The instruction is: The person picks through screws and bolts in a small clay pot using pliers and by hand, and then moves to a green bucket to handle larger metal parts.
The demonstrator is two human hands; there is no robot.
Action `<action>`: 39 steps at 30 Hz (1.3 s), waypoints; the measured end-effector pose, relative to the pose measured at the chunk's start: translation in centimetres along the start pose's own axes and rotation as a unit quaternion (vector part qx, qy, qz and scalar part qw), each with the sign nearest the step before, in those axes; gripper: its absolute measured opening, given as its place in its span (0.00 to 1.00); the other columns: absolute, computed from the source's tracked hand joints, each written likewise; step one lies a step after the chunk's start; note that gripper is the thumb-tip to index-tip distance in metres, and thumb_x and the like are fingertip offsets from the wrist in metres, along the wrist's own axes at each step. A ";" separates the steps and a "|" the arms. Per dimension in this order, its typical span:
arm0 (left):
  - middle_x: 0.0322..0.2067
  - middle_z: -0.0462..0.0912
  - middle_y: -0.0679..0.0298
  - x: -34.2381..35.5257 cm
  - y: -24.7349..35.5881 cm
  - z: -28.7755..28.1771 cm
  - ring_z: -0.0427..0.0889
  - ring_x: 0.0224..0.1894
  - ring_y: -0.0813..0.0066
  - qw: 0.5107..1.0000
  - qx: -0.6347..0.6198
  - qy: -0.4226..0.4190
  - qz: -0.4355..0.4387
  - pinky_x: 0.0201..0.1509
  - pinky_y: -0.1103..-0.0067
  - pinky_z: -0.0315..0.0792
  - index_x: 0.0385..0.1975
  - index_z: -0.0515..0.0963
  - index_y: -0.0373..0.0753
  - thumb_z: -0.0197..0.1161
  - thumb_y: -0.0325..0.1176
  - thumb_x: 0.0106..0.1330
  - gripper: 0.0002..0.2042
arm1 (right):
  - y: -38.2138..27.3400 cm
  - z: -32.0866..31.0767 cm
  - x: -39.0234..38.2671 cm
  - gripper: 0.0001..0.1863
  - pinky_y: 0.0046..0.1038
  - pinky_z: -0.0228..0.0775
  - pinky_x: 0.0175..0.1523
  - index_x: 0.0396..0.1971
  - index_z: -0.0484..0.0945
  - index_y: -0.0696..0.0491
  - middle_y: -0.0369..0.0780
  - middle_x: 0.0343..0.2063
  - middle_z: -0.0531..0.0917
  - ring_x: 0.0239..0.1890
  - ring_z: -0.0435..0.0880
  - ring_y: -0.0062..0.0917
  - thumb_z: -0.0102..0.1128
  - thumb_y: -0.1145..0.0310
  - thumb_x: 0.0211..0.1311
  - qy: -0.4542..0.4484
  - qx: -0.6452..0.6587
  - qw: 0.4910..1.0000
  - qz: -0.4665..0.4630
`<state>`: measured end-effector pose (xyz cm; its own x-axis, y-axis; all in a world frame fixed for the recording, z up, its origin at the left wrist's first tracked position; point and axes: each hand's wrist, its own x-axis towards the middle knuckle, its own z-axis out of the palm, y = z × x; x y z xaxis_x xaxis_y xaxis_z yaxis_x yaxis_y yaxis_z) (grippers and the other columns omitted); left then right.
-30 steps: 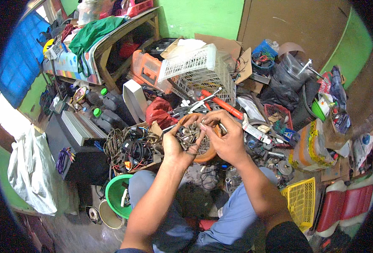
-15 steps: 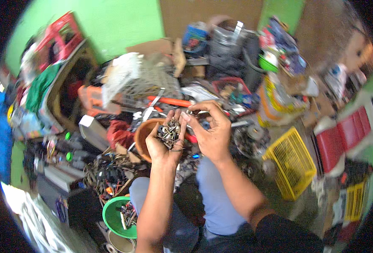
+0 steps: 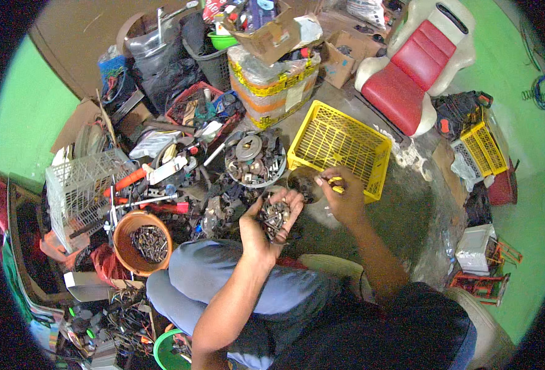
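Note:
My left hand (image 3: pixel 254 231) is cupped palm up above my knees, its fingers curled round a heap of screws and bolts (image 3: pixel 275 219). To its right, my right hand (image 3: pixel 346 203) is held in front of the yellow plastic crate (image 3: pixel 380 166), fingers bent and pinched. A bit of yellow shows at those fingertips; whether it is a held piece or the crate behind, I cannot make out. Below the crate's near left corner is a small dark round container (image 3: pixel 296 183), partly hidden. An orange-brown bucket (image 3: pixel 122 231) with many screws (image 3: pixel 149 243) stands at the left.
A round pan (image 3: pixel 263 183) of metal parts lies beyond my left hand. A white wire basket (image 3: pixel 78 197), tools with orange handles (image 3: pixel 132 179) and a green basin (image 3: pixel 163 351) are at the left. A red and white seat (image 3: pixel 414 68) and a taped box (image 3: pixel 275 92) stand farther back.
My view has swung to the right. My right hand has left the screws in my left palm and moved right, over beside the yellow crate. My left hand still holds its heap.

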<state>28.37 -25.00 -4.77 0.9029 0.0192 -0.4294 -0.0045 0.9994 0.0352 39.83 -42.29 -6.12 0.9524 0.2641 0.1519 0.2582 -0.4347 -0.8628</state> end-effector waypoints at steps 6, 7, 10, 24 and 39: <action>0.54 0.75 0.41 0.7 -0.7 0.4 0.74 0.62 0.43 0.999 0.024 0.035 0.019 0.67 0.58 0.75 0.50 0.71 0.23 0.39 0.40 0.77 0.23 | 8.3 2.1 -0.1 0.10 0.33 0.76 0.46 0.35 0.81 0.55 0.41 0.32 0.86 0.35 0.85 0.33 0.72 0.71 0.55 0.028 -0.083 0.996 0.010; 0.54 0.75 0.41 0.7 -0.7 0.2 0.74 0.62 0.43 1.000 0.009 0.020 0.016 0.67 0.58 0.75 0.50 0.71 0.23 0.39 0.40 0.77 0.23 | 9.2 2.4 -0.1 0.10 0.33 0.76 0.46 0.35 0.81 0.55 0.42 0.32 0.86 0.35 0.85 0.33 0.72 0.71 0.56 0.025 -0.087 0.996 0.016; 0.54 0.74 0.41 0.8 -0.7 1.0 0.74 0.63 0.44 0.998 0.037 0.037 0.036 0.67 0.59 0.75 0.50 0.70 0.23 0.40 0.38 0.76 0.21 | 10.5 2.6 0.9 0.08 0.33 0.76 0.43 0.34 0.82 0.56 0.42 0.32 0.86 0.34 0.85 0.34 0.71 0.72 0.57 0.040 -0.082 0.996 0.002; 0.64 0.69 0.38 -3.8 6.7 4.1 0.69 0.68 0.45 0.985 -0.093 -0.116 0.083 0.71 0.57 0.69 0.66 0.61 0.25 0.39 0.39 0.78 0.25 | -8.3 4.4 2.0 0.05 0.29 0.74 0.52 0.39 0.82 0.60 0.43 0.36 0.86 0.42 0.86 0.28 0.63 0.76 0.65 -0.055 0.158 0.979 -0.114; 0.67 0.67 0.44 -19.8 20.3 -1.3 0.66 0.70 0.46 0.919 -0.091 -0.116 0.367 0.73 0.57 0.68 0.65 0.64 0.28 0.38 0.37 0.78 0.23 | -33.4 21.1 -1.9 0.05 0.31 0.74 0.41 0.35 0.81 0.61 0.44 0.31 0.84 0.36 0.85 0.30 0.62 0.74 0.64 -0.252 0.316 0.819 -0.408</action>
<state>9.86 -5.02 3.24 0.6953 0.7039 -0.1455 -0.7011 0.7087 0.0781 25.95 -10.11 12.25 0.2760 0.6361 0.7206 0.4881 0.5531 -0.6751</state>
